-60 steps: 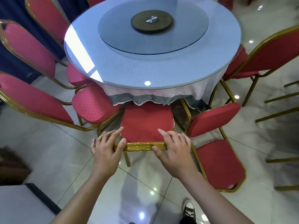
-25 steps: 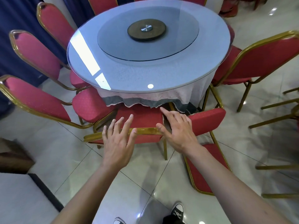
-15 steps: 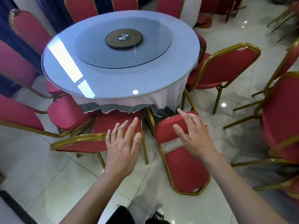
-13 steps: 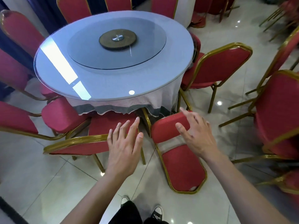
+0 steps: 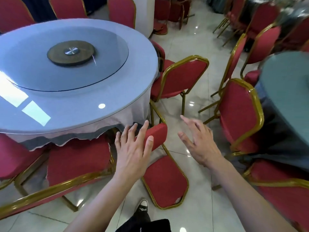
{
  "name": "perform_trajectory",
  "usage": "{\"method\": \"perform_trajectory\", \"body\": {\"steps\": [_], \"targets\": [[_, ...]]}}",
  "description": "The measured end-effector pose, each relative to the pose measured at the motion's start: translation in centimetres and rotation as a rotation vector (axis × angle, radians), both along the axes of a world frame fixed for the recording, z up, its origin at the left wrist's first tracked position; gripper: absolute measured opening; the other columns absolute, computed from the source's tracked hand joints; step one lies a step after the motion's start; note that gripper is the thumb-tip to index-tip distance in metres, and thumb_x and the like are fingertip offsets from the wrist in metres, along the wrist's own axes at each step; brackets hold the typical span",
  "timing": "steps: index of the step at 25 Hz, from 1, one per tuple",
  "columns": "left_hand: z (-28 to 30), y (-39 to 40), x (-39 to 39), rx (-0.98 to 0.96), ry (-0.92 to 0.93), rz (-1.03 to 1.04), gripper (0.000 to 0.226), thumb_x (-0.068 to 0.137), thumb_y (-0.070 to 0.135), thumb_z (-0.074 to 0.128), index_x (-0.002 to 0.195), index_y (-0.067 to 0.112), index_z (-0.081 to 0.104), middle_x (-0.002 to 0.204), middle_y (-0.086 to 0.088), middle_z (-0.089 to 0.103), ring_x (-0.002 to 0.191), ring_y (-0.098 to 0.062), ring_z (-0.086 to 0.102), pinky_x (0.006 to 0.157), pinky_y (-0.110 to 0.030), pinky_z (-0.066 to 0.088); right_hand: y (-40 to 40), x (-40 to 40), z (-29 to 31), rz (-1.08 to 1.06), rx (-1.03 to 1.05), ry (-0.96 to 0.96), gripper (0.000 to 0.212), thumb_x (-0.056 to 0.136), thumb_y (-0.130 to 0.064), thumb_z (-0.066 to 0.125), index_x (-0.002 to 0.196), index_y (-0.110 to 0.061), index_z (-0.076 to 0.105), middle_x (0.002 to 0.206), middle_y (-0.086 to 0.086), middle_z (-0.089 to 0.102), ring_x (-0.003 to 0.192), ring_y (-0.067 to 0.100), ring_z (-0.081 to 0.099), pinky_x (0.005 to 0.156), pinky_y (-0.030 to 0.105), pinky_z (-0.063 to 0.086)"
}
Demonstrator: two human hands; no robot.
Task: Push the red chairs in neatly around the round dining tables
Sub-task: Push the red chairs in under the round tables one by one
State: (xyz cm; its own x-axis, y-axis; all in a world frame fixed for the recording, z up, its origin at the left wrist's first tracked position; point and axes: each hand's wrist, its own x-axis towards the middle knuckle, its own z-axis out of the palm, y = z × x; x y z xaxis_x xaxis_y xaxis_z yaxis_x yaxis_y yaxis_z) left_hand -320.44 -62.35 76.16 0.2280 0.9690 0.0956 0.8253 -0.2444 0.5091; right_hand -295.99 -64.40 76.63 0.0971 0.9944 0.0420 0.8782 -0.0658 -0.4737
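Round table [image 5: 117, 104] fills upper left; turntable disc [image 5: 71, 52] at its middle. Pushed-in chair [image 5: 76, 158] under table's near edge, left of tipped chair [image 5: 164, 180], which lies on floor [image 5: 197, 198] by table's near-right edge. Left hand [image 5: 133, 148] over tipped chair's upper pad, right hand [image 5: 199, 141] right of it, apart. Angled chair [image 5: 182, 77] at table's right side. Second table [image 5: 287, 91] far right, another chair [image 5: 240, 114] before it. More chairs behind.
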Motion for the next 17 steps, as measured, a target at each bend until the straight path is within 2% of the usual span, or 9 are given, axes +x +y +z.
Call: {"method": "perform_trajectory", "body": {"steps": [4, 9, 17], "targets": [[-0.3, 2.5, 3.6, -0.020, 0.009, -0.094, 0.060, 0.100, 0.062, 0.002, 0.157, 0.048, 0.013, 0.163, 0.001, 0.027, 0.154, -0.022, 0.008, 0.125, -0.049, 0.000, 0.8, 3.1, -0.2, -0.080, -0.010, 0.002, 0.065, 0.097, -0.075, 0.023, 0.155, -0.047, 0.025, 0.138, -0.014, 0.035, 0.133, 0.014, 0.039, 0.115, 0.042, 0.022], [-0.4, 4.8, 8.2, -0.004, 0.027, -0.114, 0.058, 0.101, 0.062, 0.003, 0.157, 0.049, 0.010, 0.163, 0.002, 0.026, 0.154, -0.021, 0.007, 0.125, -0.049, -0.001, 1.8, 7.7, -0.8, -0.105, -0.005, 0.006, 0.064, 0.097, -0.075, 0.023, 0.155, -0.047, 0.024, 0.141, -0.012, 0.038, 0.135, 0.016, 0.039, 0.116, 0.045, 0.024], [-2.4, 3.1, 17.5, -0.041, -0.017, 0.118, 0.059, 0.101, 0.062, 0.003, 0.157, 0.048, 0.014, 0.164, 0.002, 0.026, 0.155, -0.019, 0.008, 0.125, -0.049, 0.002, 5.3, 17.2, -3.1, 0.102, -0.057, 0.018, 0.066, 0.097, -0.072, 0.022, 0.157, -0.043, 0.026, 0.138, -0.010, 0.040, 0.134, 0.015, 0.040, 0.117, 0.045, 0.025]]}}
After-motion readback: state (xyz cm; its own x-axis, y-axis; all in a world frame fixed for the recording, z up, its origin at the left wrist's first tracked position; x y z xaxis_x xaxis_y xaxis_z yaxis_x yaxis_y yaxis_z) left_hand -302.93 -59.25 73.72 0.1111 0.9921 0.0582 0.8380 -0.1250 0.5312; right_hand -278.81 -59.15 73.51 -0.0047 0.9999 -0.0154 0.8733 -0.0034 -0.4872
